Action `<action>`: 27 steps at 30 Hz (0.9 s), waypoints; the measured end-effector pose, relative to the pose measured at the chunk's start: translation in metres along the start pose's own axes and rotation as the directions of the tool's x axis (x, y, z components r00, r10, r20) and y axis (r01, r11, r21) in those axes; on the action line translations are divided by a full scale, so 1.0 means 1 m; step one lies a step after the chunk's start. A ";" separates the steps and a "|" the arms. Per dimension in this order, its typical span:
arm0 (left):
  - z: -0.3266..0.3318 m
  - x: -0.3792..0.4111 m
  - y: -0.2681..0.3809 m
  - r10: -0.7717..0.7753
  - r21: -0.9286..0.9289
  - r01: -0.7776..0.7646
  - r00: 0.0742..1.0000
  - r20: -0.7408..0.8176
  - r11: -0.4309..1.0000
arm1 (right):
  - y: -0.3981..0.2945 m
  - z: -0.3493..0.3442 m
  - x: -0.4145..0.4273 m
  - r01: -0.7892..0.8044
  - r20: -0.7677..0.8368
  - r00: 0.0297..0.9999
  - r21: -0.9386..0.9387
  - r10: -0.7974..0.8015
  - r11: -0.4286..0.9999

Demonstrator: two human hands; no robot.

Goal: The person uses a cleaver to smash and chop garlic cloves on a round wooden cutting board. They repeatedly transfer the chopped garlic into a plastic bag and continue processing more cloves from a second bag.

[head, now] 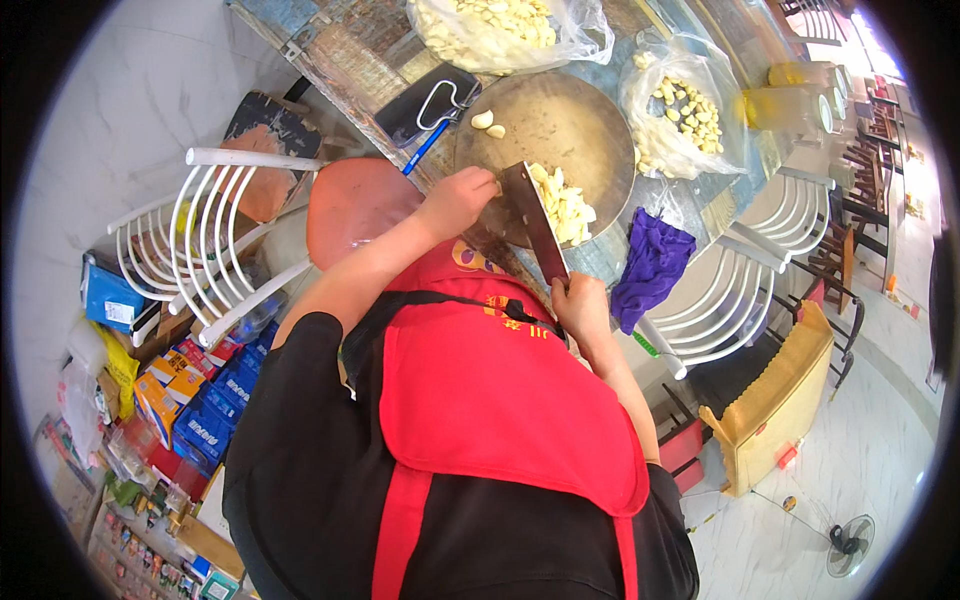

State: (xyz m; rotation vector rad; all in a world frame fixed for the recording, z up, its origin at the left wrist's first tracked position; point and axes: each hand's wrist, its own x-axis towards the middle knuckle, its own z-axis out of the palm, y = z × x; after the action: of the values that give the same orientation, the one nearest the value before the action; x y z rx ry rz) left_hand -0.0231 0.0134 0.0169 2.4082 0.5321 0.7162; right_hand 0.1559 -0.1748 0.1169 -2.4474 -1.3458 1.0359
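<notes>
My right hand [582,304] grips the handle end of a cleaver [536,217], whose blade stands on edge on a round chopping board [585,112]. Against the blade's right face lies a heap of sliced garlic [562,206]. On the other side of the blade, my left hand [459,196] has its fingers bunched close to the steel. A small piece of garlic shows at its fingertips, mostly hidden. Two whole garlic cloves [487,124] rest near the board's left rim.
Plastic bags of peeled garlic [487,30] and more cloves [686,116] stand behind and right of the board. A black phone-like slab [420,105] and blue pen [426,147] lie left. A purple cloth [654,262] hangs at the table edge. White-framed chairs [217,232] flank me.
</notes>
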 end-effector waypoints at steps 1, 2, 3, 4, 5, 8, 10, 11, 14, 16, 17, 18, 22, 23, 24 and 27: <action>0.004 -0.002 0.001 0.002 0.003 -0.002 1.000 0.005 1.000 | 0.000 0.001 -0.001 0.007 -0.018 1.000 -0.019 -0.007 1.000; 0.009 -0.004 0.003 0.004 0.006 -0.004 1.000 0.009 1.000 | 0.000 0.002 -0.001 0.014 -0.035 0.999 -0.038 -0.015 0.999; 0.010 -0.004 0.006 0.006 0.009 -0.006 1.000 0.018 1.000 | 0.000 0.003 -0.002 0.019 -0.051 0.998 -0.054 -0.022 0.998; 0.012 -0.004 0.009 0.003 0.006 -0.003 1.000 0.017 1.000 | -0.002 0.003 -0.003 0.008 -0.026 1.000 -0.072 -0.010 0.997; 0.012 -0.004 0.012 0.000 0.003 0.000 1.000 0.017 1.000 | -0.005 0.000 -0.005 -0.001 -0.001 1.000 -0.090 0.001 0.996; 0.015 -0.006 0.012 0.008 0.005 -0.008 1.000 -0.003 1.000 | -0.009 -0.004 -0.007 0.011 0.044 0.999 -0.134 -0.005 0.991; 0.015 -0.006 0.013 0.014 0.001 -0.014 1.000 -0.019 1.000 | -0.007 0.000 -0.006 0.016 0.037 0.999 -0.149 -0.010 0.989; 0.016 -0.006 0.013 0.012 -0.005 -0.012 1.000 -0.026 1.000 | -0.003 0.006 -0.004 0.011 0.021 1.000 -0.150 -0.008 0.989; 0.015 -0.005 0.015 0.007 -0.016 -0.008 1.000 -0.025 1.000 | -0.016 0.010 0.008 -0.038 0.068 0.996 -0.185 0.051 0.982; 0.015 -0.005 0.015 0.001 -0.003 -0.001 1.000 -0.016 1.000 | -0.019 0.011 0.012 -0.056 0.083 0.994 -0.172 0.071 0.984; 0.016 -0.005 0.015 -0.002 0.010 0.002 1.000 -0.010 1.000 | -0.017 0.013 0.013 -0.057 0.066 0.996 -0.141 0.067 0.988; 0.016 -0.005 0.015 -0.002 0.021 0.002 1.000 -0.004 1.000 | -0.015 0.013 0.013 -0.059 0.045 0.997 -0.111 0.064 0.992; 0.015 -0.008 0.013 0.013 0.007 -0.013 1.000 -0.021 1.000 | -0.010 0.008 0.005 -0.004 0.017 1.000 -0.091 0.005 0.996; 0.020 -0.010 0.010 0.014 0.006 -0.014 1.000 -0.027 1.000 | -0.010 0.006 0.002 0.001 0.012 1.000 -0.088 0.000 0.996; 0.020 -0.008 0.010 0.019 0.001 -0.019 0.999 -0.034 1.000 | -0.009 0.004 0.001 0.002 0.003 1.000 -0.086 -0.002 0.996; 0.017 -0.007 0.014 0.006 0.014 -0.006 1.000 -0.005 1.000 | -0.010 0.010 0.006 0.020 0.012 1.000 -0.132 -0.018 0.991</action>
State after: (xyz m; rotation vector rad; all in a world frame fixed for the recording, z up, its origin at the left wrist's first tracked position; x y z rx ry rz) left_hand -0.0160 -0.0074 0.0108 2.4221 0.5337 0.7234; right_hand 0.1444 -0.1661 0.1109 -2.5201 -1.4837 0.9873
